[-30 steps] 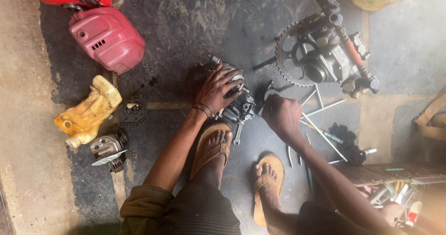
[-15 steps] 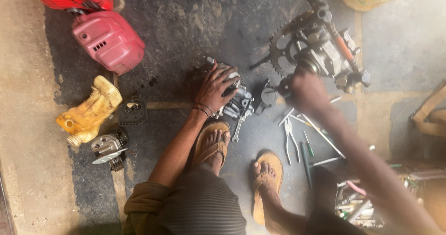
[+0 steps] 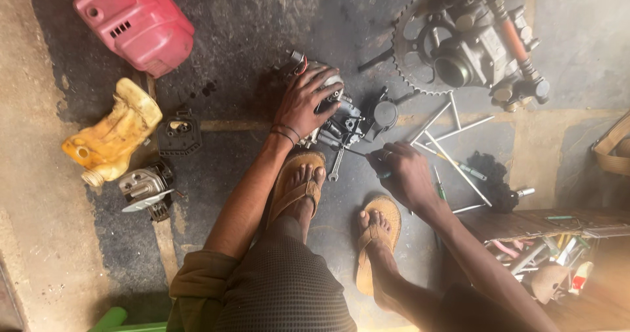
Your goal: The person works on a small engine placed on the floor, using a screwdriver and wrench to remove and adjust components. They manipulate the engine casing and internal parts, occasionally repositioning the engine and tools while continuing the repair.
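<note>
The left hand (image 3: 307, 103) is spreading its fingers wide and pressing down flat on a small dark engine part (image 3: 335, 119) lying on the oily floor (image 3: 249, 30). The right hand (image 3: 401, 174) is curling its fingers tight around a thin screwdriver (image 3: 359, 153), and the tip is pointing at the engine part. A small spanner (image 3: 334, 168) is lying just beside the left sandal (image 3: 296, 182). Long metal rods (image 3: 453, 151) are lying near the right hand. A red cover (image 3: 134, 20) and a yellow tank (image 3: 113, 135) are sitting far off.
</note>
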